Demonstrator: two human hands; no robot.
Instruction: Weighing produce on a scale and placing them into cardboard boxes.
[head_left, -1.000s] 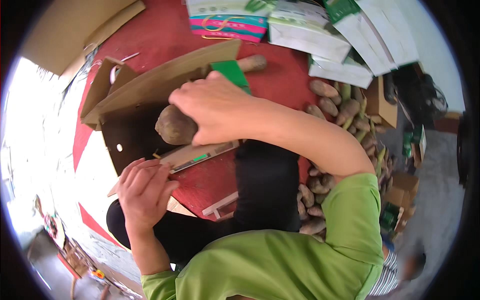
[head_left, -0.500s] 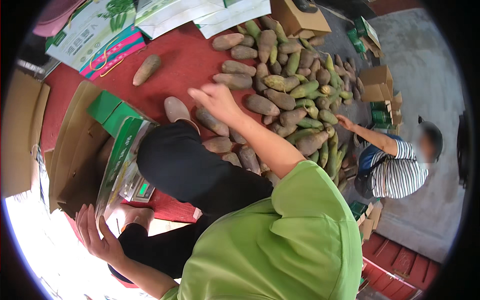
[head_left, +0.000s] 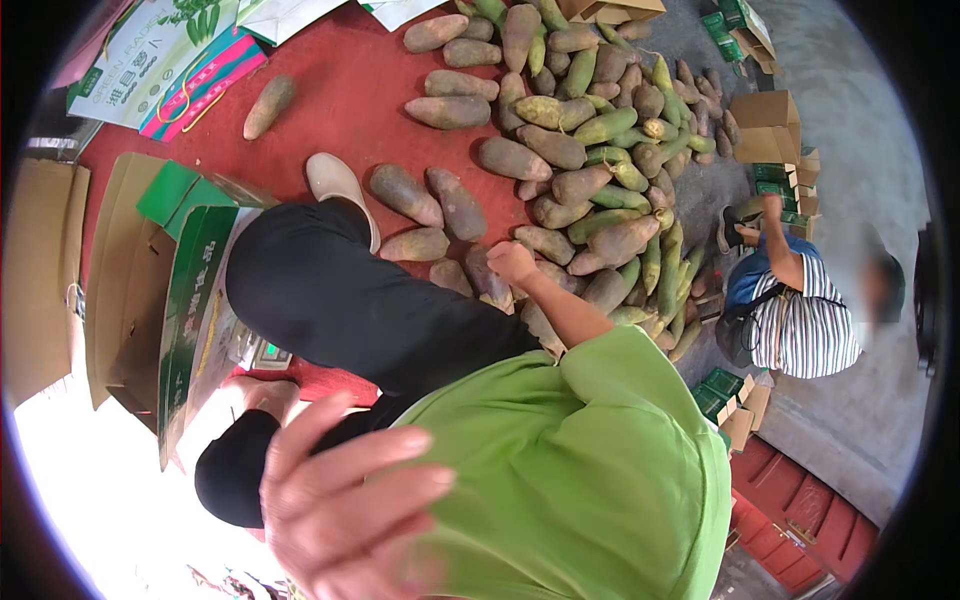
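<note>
My left hand [head_left: 350,500] is raised close to the camera at the lower middle, its fingers apart and slightly blurred, holding nothing. Over the near edge of a large pile of radishes [head_left: 555,145], my right hand [head_left: 512,262] has its fingers curled beside a purplish radish [head_left: 488,280]. Whatever may be inside those fingers is hidden. Several dirt-covered radishes lie loose near my shoe [head_left: 337,180], among them a brown one [head_left: 405,195] and another [head_left: 457,205]. An open cardboard box [head_left: 125,290] with a green-and-white side stands left of my knee.
A scale with a lit green display [head_left: 270,352] is partly hidden behind my knee. One radish [head_left: 269,107] lies apart on the red floor covering [head_left: 340,90]. Printed gift bags [head_left: 165,60] stand at the upper left. A person in a striped shirt [head_left: 805,330] crouches right of the pile, near boxes [head_left: 768,125].
My left hand has left the box side and come up toward the camera. My right hand has moved down and right to the radishes by my knee. The other person's arm has drawn back from the pile.
</note>
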